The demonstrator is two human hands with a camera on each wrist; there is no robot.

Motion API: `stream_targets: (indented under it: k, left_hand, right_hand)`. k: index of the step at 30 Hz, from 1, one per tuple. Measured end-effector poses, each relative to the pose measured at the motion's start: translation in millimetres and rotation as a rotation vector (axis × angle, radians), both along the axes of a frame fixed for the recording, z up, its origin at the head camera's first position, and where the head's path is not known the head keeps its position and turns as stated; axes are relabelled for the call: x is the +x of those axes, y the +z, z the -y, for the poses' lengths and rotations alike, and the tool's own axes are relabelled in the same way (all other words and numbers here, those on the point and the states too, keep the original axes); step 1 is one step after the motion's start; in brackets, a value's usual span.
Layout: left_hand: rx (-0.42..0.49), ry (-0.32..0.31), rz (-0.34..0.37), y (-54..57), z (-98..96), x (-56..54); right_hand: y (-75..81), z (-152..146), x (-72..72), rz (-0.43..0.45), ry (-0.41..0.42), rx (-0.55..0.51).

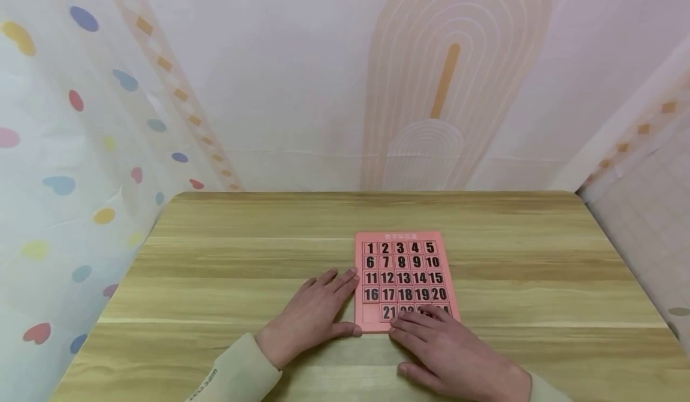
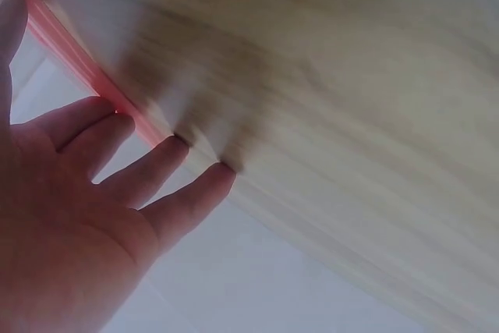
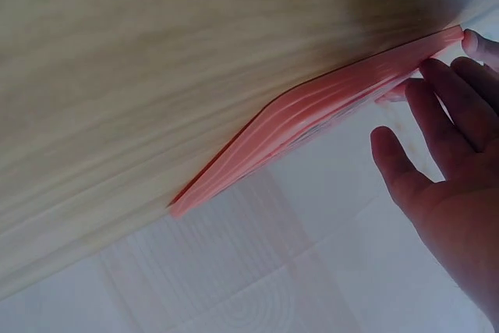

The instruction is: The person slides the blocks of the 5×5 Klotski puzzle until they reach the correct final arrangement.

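A pink number sliding puzzle (image 1: 451, 297) lies flat on the wooden table, its black-numbered tiles in rows. In the bottom row the leftmost slot (image 1: 371, 313) holds no tile, and tile 21 (image 1: 389, 313) sits just right of it. My left hand (image 1: 309, 315) rests along the puzzle's left edge, fingers extended and thumb by the lower left corner. Over the bottom row lies my right hand (image 1: 450, 348), its extended fingers partly hiding the tiles right of 21. Both wrist views show the pink frame edge-on, beside the left hand (image 2: 93, 200) and the right hand (image 3: 456, 154).
The wood-grain table (image 1: 242, 252) stretches out on both sides of the puzzle. Behind it hangs a pale patterned curtain (image 1: 291, 90), and another with coloured spots (image 1: 59, 185) hangs on the left.
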State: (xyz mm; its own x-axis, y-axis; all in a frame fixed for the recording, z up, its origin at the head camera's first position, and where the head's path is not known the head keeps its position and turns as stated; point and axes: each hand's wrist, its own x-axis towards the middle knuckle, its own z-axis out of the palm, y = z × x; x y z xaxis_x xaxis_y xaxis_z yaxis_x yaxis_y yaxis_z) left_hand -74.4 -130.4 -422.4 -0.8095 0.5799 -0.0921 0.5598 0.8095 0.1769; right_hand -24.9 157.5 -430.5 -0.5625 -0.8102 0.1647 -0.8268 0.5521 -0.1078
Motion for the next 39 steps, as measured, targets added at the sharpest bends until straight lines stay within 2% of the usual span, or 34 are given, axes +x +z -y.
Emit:
stream_targets:
  k: [13, 20, 30, 39]
  left_hand:
    - [-0.020, -0.005, 0.014, 3.8, -1.7, -1.7]
    - [-0.018, -0.004, 0.013, 3.2, -2.5, -1.7]
    - [-0.014, 0.015, 0.042, 2.6, -2.8, -1.7]
    - [-0.009, 0.015, 0.045, 3.2, -2.0, -1.4]
  right_hand:
    - [-0.3, 2, -1.6, 0.011, 0.016, -0.006]
    - [0.9, 4, -2.6, -0.020, 0.034, -0.020]
    - [3.4, 9, -2.5, 0.026, 0.033, 0.005]
    - [4.0, 14, -2.1, 0.022, 0.037, 0.007]
